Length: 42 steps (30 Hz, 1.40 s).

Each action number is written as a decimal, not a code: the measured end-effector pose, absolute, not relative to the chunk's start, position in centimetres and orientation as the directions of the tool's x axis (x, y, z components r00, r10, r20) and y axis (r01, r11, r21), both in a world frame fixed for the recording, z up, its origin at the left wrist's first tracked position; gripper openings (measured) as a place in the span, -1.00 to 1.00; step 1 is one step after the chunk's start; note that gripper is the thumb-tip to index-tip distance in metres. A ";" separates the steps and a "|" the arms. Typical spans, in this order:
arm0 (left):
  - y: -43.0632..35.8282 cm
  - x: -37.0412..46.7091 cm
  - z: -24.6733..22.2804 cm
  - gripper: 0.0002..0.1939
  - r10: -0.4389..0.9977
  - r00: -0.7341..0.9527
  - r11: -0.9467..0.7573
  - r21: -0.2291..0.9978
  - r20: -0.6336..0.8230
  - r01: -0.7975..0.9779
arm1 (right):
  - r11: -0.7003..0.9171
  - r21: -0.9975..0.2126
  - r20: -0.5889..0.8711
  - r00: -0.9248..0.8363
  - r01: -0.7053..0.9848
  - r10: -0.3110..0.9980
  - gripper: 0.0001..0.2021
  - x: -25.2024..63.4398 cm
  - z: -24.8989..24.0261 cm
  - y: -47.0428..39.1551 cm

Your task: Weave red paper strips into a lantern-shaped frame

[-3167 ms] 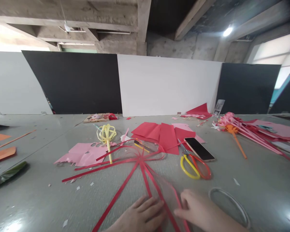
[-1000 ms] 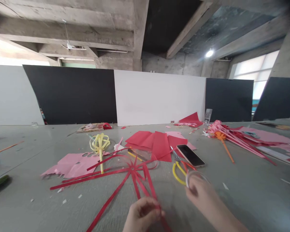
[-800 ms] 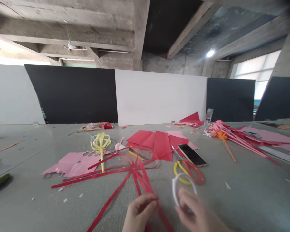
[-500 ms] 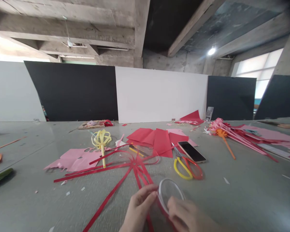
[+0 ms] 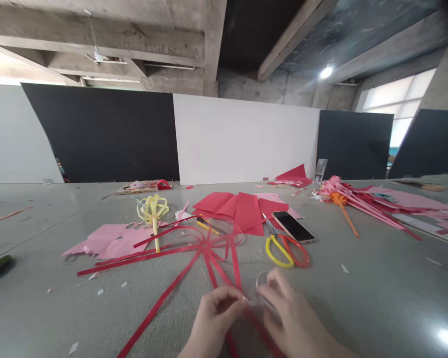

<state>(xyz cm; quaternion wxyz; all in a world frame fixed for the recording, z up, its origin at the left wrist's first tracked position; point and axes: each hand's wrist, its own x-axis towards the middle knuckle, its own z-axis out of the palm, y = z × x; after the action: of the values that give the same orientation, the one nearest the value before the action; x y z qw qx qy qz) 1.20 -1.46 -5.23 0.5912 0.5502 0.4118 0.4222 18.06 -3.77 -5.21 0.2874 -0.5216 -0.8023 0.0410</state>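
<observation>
My left hand [image 5: 220, 311] is closed in a pinch, thumb against forefinger, with a whitish bit of clear tape at the fingertips. My right hand [image 5: 289, 308] grips a roll of clear tape [image 5: 261, 279], tilted on edge and partly covered by the fingers. A short stretch of tape spans the gap between both hands. Beneath them run red paper strips [image 5: 236, 268], joined at a hub [image 5: 204, 244] and fanning outward over the table. One strip [image 5: 160, 303] reaches toward the lower left. Whether the left fingers also pinch a red strip is hard to make out.
Scissors [image 5: 289, 251] with yellow and orange handles lie beside a phone [image 5: 294, 226]. Red paper [image 5: 250, 214], a yellow cutter [image 5: 209, 226], a yellow paper-strip ornament [image 5: 155, 216] and pink paper [image 5: 112, 239] lie around. Pink strips and an orange ornament [image 5: 341, 204] are at right.
The tape roll has turned on edge and my right hand has risen over it. Tape now stretches to my left fingertips. One red strip's upper part has shifted; the view tilted slightly.
</observation>
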 end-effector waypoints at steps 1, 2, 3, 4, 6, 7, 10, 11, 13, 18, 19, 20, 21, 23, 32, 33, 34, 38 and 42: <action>-1.6 1.2 -5.1 -0.84 0.950 0.312 0.037 0.999 -0.023 -0.038 | 0.445 -0.366 0.410 -0.288 0.818 0.866 -0.69 17.9 -5.0 -3.9; -1.6 1.3 -5.0 -0.85 0.947 0.319 0.033 0.999 -0.021 -0.031 | 0.450 -0.374 0.411 -0.290 0.811 0.864 -0.72 17.8 -4.8 -4.0; -1.7 1.3 -5.0 -0.85 0.946 0.323 0.026 0.999 -0.016 -0.025 | 0.468 -0.392 0.425 -0.296 0.792 0.856 -0.72 17.7 -4.6 -4.1; -1.7 1.3 -5.0 -0.85 0.946 0.323 0.016 1.000 -0.010 -0.016 | 0.496 -0.418 0.445 -0.304 0.761 0.842 -0.72 17.5 -4.5 -4.2; -1.6 1.3 -5.0 -0.86 0.947 0.322 -0.006 1.000 0.006 -0.001 | 0.545 -0.493 0.472 -0.317 0.679 0.822 -0.73 17.3 -4.6 -4.2; -1.6 1.3 -5.1 -0.86 0.945 0.326 -0.013 1.000 0.011 0.006 | 0.550 -0.535 0.476 -0.310 0.641 0.823 -0.75 17.2 -4.6 -4.1; -1.4 1.3 -5.4 -0.86 0.941 0.340 -0.009 1.000 0.003 0.015 | 0.493 -0.655 0.438 -0.244 0.573 0.865 -0.84 17.3 -4.8 -3.5; -1.4 1.3 -5.6 -0.86 0.940 0.342 0.002 1.000 -0.006 0.012 | 0.462 -0.689 0.417 -0.215 0.559 0.883 -0.86 17.3 -4.8 -3.3; -1.4 1.3 -5.9 -0.84 0.935 0.353 0.041 0.999 -0.029 -0.025 | 0.402 -0.754 0.369 -0.172 0.520 0.913 -0.89 17.5 -4.7 -3.1; -1.6 1.6 -6.1 -0.65 0.918 0.395 0.129 0.974 -0.046 -0.187 | 0.294 -0.854 0.256 -0.145 0.429 0.956 -0.92 17.8 -4.4 -3.0; -1.6 1.7 -6.0 -0.61 0.922 0.387 0.124 0.968 -0.031 -0.217 | 0.281 -0.869 0.241 -0.146 0.408 0.959 -0.93 17.8 -4.4 -3.0; -1.6 1.7 -6.0 -0.58 0.927 0.374 0.115 0.962 -0.014 -0.249 | 0.265 -0.885 0.227 -0.143 0.384 0.963 -0.93 17.8 -4.5 -3.0; -1.6 1.7 -6.0 -0.58 0.933 0.359 0.109 0.955 -0.002 -0.278 | 0.246 -0.902 0.211 -0.135 0.355 0.968 -0.94 17.8 -4.6 -3.0; -1.5 1.7 -6.0 -0.68 0.940 0.342 0.103 0.948 0.006 -0.300 | 0.196 -0.935 0.169 -0.115 0.294 0.979 -0.92 17.9 -4.8 -2.9; -1.6 1.6 -5.8 -0.88 0.945 0.326 0.095 0.977 -0.028 -0.189 | 0.207 -0.950 0.185 -0.113 0.235 0.976 -0.80 18.0 -4.9 -2.9; -1.6 1.6 -5.8 -0.88 0.952 0.305 0.074 0.979 -0.013 -0.188 | 0.212 -0.944 0.188 -0.112 0.254 0.976 -0.80 18.0 -4.9 -3.0; -1.6 1.6 -5.8 -0.90 0.957 0.289 0.050 0.985 0.001 -0.168 | 0.214 -0.939 0.191 -0.109 0.268 0.975 -0.81 18.0 -4.9 -3.0; -1.4 1.5 -6.1 -0.92 0.954 0.300 0.010 1.000 -0.002 -0.025 | 0.221 -0.933 0.204 -0.088 0.283 0.975 -0.83 17.9 -4.8 -3.1; -1.4 1.2 -6.1 -0.84 0.956 0.294 -0.024 0.997 0.002 0.070 | 0.258 -0.913 0.242 -0.091 0.317 0.966 -0.86 17.9 -4.9 -3.1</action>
<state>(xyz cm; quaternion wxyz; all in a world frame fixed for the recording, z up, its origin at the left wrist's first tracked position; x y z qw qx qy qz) 1.23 -1.42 -6.08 0.5469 0.5899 0.4348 0.4048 17.91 -3.14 -4.88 0.4577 -0.4949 -0.6479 0.3547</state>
